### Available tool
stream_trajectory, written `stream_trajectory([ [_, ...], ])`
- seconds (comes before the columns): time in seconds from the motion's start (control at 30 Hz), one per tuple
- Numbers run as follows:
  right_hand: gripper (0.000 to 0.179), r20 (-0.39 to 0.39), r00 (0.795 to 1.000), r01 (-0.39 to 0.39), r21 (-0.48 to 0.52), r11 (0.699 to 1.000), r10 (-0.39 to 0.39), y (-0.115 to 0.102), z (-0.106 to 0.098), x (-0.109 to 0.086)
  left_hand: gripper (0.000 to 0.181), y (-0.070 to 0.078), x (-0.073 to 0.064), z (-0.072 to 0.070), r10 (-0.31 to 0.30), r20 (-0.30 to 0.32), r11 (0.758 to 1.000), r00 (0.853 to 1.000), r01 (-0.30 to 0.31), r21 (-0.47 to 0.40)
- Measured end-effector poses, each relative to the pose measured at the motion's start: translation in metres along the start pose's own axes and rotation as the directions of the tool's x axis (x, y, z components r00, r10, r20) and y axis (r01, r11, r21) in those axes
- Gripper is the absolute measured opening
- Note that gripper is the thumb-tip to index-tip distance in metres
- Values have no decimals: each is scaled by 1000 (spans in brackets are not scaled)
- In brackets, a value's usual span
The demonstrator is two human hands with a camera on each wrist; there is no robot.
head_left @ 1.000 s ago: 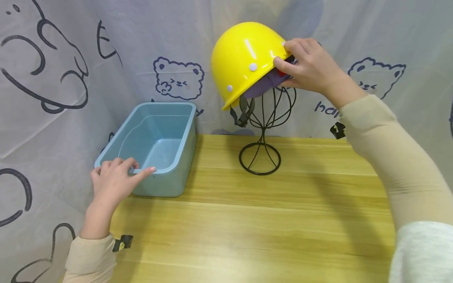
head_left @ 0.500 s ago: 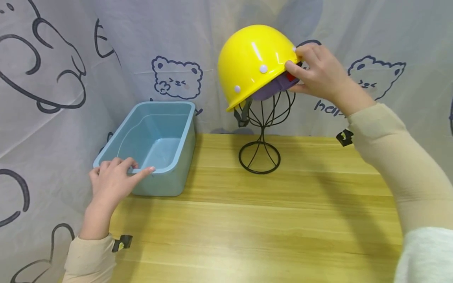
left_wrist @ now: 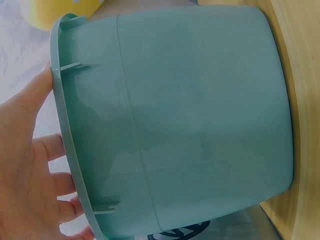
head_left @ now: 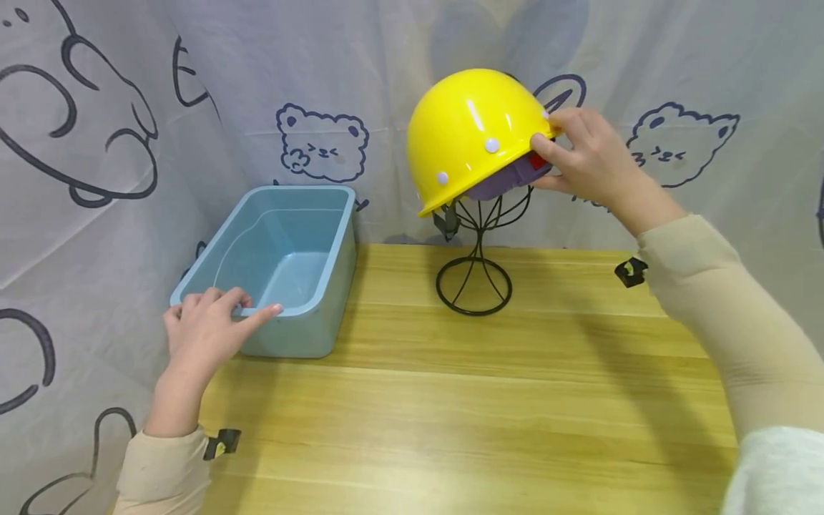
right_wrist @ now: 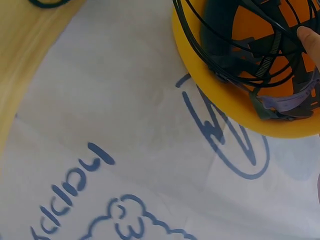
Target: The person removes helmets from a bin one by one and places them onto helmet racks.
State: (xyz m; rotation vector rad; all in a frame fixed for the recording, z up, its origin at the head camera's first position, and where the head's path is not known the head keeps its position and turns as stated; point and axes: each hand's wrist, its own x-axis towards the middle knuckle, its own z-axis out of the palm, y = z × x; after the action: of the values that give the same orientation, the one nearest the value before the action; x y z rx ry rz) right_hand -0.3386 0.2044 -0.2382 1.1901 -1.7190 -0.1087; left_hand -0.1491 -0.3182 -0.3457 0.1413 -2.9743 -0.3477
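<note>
A yellow hard hat (head_left: pixel 476 129) sits tilted over the top of a black wire stand (head_left: pixel 478 239), its left edge lower than its right. My right hand (head_left: pixel 589 157) pinches the hat's right edge, with the thumb on the outside. Purple lining and a dark strap show beneath the shell. The right wrist view shows the hat's inside (right_wrist: pixel 295 65), with stand wires running into it and a fingertip at the right. My left hand (head_left: pixel 206 325) holds the near rim of a blue plastic bin (head_left: pixel 341 250), fingers bent over it; in the left wrist view the thumb touches the rim.
The bin stands at the left of a wooden table (head_left: pixel 463 415), close to a pale curtain (head_left: pixel 116 236) with drawn figures. More of that curtain hangs behind the stand. The stand's round base rests near the table's back edge.
The hard hat has come down and to the right onto the stand's top, and my right hand has moved with it. My left hand has stayed on the bin's rim.
</note>
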Motion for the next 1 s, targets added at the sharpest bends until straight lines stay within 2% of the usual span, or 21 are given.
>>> stream_trajectory([
  [0.27,73,-48,990,-128,39,991,130,-19,8,-20,80,-2,0,-1,2,8,1000,1000,-2,4],
  [0.53,87,-116,964,-231,71,970,238,-36,18,-39,80,-3,-1,-1,9,10,1000,1000,-9,1],
  [0.87,84,-150,951,-251,133,959,270,-47,32,-60,79,-2,-2,-1,11,8,1000,1000,-11,1],
  [1.0,77,-170,944,-257,149,955,281,-52,37,-66,79,-2,-3,-1,10,6,1000,1000,-10,3],
])
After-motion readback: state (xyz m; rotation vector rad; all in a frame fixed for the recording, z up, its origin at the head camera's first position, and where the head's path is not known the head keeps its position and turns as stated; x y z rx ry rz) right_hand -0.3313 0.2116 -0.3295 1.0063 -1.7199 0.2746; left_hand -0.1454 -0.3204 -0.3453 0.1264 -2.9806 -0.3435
